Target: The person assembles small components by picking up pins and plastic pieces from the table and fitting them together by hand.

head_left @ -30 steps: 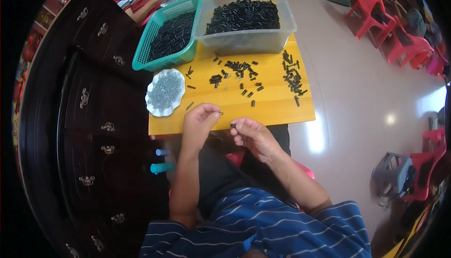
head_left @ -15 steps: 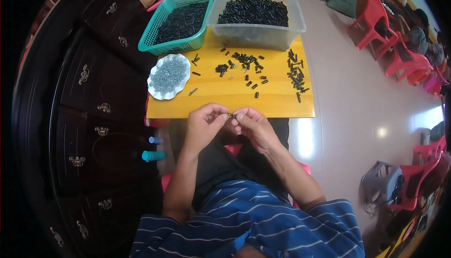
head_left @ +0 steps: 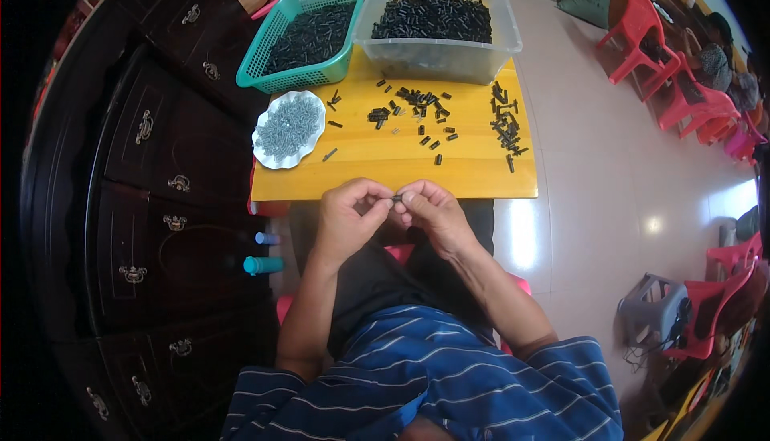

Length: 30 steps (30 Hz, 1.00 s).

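At the near edge of the yellow table, my left hand (head_left: 350, 214) and my right hand (head_left: 435, 215) meet, thumbs and index fingers closed in a pinch. Between the fingertips is a small black part (head_left: 397, 198), mostly covered by them, so its exact kind cannot be made out. Past my hands, several short black tubular pieces (head_left: 423, 102) lie scattered on the tabletop. A heap of thin black pieces (head_left: 505, 126) lies by the right edge. To the left, a white scalloped plate (head_left: 258, 156) holds many small silvery metal pieces (head_left: 289, 126).
A green perforated basket (head_left: 341, 70) and a translucent plastic bin (head_left: 449, 62), both filled with black pieces, stand at the table's far side. Dark drawers (head_left: 132, 136) flank the left. Pink chairs (head_left: 638, 36) and a grey stool (head_left: 651, 300) stand on the right; people sit farther off.
My fingertips have come slightly closer together around the black part. A yellowish bit that showed between them earlier is no longer visible. Loose pieces on the table lie as before.
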{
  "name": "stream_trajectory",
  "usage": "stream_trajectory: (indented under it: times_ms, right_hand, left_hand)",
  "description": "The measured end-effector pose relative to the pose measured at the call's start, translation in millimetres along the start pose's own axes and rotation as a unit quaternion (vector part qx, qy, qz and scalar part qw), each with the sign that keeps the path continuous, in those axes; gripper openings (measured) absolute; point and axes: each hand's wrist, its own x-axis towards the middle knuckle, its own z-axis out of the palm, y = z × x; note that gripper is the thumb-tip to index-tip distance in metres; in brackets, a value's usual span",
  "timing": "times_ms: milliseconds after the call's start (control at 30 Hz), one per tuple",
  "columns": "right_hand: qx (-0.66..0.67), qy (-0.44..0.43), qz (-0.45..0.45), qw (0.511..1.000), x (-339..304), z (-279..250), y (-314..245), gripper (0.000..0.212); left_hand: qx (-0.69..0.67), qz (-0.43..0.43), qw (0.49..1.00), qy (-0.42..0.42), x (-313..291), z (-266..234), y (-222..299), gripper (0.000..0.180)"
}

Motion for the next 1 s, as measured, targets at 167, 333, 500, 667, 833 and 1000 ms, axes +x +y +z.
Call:
stream_trajectory:
  times_ms: [167,333,500,667,833,1000]
  right_hand:
    - [-0.054,0.019,-0.047,0.997,-1.8,3.6,2.5,0.011]
    - [-0.068,0.016,-0.100,0.992,-3.0,6.4,8.9,0.009]
    - [-0.094,0.009,-0.115,0.989,-3.3,7.1,11.5,0.008]
    - [-0.073,0.012,-0.042,0.996,-4.5,9.8,8.8,0.010]
    - [-0.051,-0.034,0.014,0.998,-3.4,6.1,6.3,0.013]
    - [-0.015,-0.037,0.035,0.999,-4.7,5.5,3.8,0.017]
  left_hand:
    - [0.012,0.003,1.000,-0.010,2.7,-0.2,2.0,0.009]
    - [-0.033,-0.034,0.999,-0.025,4.2,0.5,3.2,0.008]
    - [0.005,-0.031,0.998,-0.046,6.8,-5.7,3.1,0.006]
    - [0.054,-0.038,0.993,-0.101,13.3,-16.6,12.0,0.009]
    - [0.051,-0.024,0.989,-0.134,17.4,-23.1,12.8,0.018]
    - [-0.038,-0.029,0.994,-0.098,13.4,-16.3,13.7,0.026]
